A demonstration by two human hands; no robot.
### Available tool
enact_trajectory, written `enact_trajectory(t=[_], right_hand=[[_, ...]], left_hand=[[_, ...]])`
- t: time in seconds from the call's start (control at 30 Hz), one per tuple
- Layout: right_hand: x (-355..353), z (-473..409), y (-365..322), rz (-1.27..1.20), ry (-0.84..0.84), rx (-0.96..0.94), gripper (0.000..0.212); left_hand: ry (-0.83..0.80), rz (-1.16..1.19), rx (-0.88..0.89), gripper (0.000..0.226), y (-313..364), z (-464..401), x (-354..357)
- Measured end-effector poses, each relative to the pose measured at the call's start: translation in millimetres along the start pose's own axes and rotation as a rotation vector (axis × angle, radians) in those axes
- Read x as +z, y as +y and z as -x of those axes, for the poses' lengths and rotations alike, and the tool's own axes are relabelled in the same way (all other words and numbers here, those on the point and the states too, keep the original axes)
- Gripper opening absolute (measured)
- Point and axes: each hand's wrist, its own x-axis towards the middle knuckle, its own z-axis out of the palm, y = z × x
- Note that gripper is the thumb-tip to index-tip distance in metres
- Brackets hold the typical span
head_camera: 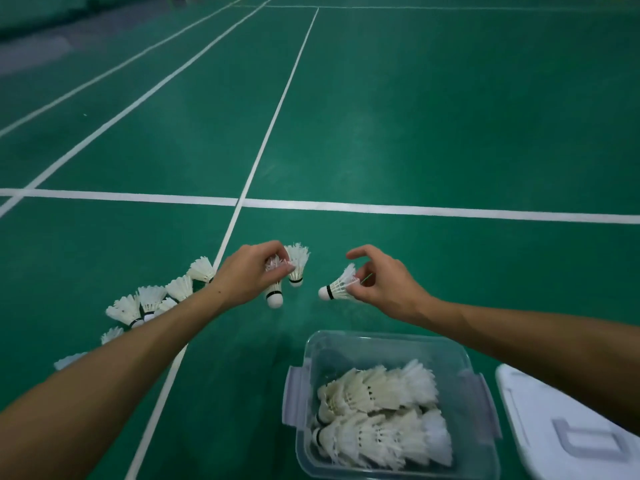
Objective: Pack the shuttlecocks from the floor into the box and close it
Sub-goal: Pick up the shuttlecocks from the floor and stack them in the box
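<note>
My left hand (248, 273) grips a white shuttlecock (274, 296) by its feathers, cork pointing down. A second shuttlecock (297, 263) shows just right of those fingers; I cannot tell whether it is held too or lies on the floor. My right hand (381, 284) pinches the feathers of another shuttlecock (337, 287), cork pointing left. Both hands hover over the green floor beyond the clear plastic box (313, 344), which is open and holds several shuttlecocks (381, 414). Several loose shuttlecocks (149, 301) lie on the floor to the left, partly hidden by my left forearm.
The box's white lid (561, 427) lies on the floor to the right of the box, under my right forearm. White court lines (381, 207) cross the green floor ahead. A dark green barrier (41, 12) runs along the far left.
</note>
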Motion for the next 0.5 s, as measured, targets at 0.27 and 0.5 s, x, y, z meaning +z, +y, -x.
enact_trajectory(t=[0.27, 0.5], right_hand=[[-26, 82, -34, -0.122, 0.056, -0.046, 0.043], [21, 119, -8, -0.004, -0.002, 0.027, 0.036]], left_hand=[[0.107, 0.134, 0.151, 0.025, 85, 54, -49], [0.115, 0.195, 0.172, 0.023, 103, 74, -31]])
